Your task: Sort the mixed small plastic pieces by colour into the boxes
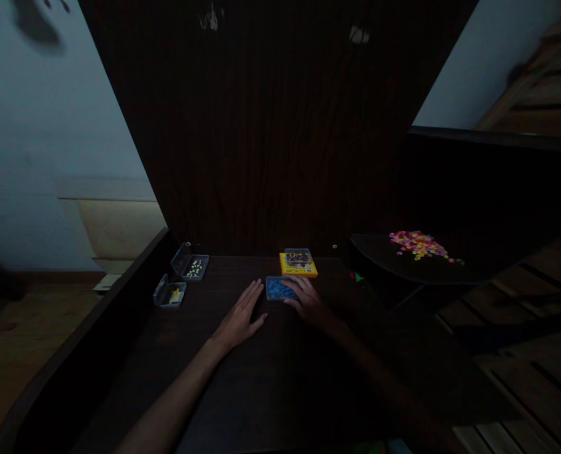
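Note:
My left hand [243,318] lies on the dark tabletop with its fingers stretched out and the thumb apart, holding nothing. Just right of it is a small clear plastic box [275,289] full of blue pieces. My right hand [309,301] grips this box from the right, fingers over its top and thumb along the near side. The hand hides the box's right part. Behind it lies a yellow packet [299,272] with a clear case [299,256] on top.
Two open clear boxes stand at the left: one box [196,267] with pale pieces, another box [171,294] with yellow ones. A pile of pink and yellow beads [420,244] covers part of the right shelf [379,252]. A small green and red item [357,277] lies below it. A raised board [86,340] edges the left side.

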`<action>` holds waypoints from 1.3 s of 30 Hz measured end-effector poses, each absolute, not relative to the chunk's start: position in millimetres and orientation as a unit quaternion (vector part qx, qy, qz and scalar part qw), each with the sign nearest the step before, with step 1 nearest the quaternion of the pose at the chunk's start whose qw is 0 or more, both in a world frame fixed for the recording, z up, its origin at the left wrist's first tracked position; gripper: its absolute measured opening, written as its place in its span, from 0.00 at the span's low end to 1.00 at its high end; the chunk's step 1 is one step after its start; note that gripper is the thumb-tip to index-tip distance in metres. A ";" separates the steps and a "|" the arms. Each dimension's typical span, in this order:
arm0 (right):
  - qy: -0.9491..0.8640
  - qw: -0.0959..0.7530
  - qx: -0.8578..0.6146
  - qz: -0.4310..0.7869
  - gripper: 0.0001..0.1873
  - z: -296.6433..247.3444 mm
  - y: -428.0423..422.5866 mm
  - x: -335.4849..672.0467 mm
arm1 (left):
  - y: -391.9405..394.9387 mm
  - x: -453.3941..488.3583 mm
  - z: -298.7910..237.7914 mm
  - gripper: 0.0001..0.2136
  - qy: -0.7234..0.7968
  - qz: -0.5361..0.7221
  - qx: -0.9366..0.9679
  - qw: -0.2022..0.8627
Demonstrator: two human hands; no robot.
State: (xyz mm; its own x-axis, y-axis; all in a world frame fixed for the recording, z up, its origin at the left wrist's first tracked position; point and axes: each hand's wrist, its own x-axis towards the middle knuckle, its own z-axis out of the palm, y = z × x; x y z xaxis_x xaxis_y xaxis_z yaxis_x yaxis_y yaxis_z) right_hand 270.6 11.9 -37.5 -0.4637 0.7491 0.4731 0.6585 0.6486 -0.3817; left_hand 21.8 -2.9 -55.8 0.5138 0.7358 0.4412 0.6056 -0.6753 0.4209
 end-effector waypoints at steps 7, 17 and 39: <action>-0.836 0.324 -0.442 0.019 0.23 3.1 55.3 302.9 | -1.3 21.0 -59.7 0.23 0.414 0.294 0.855 0.104; -0.849 0.287 -0.444 0.008 0.22 -11.1 105.0 333.4 | -5.1 24.1 -47.5 0.13 0.378 0.342 0.855 0.095; -0.841 0.278 -0.464 -0.017 0.21 -15.9 113.3 334.6 | -6.6 21.6 -51.2 0.12 0.421 0.356 0.832 0.058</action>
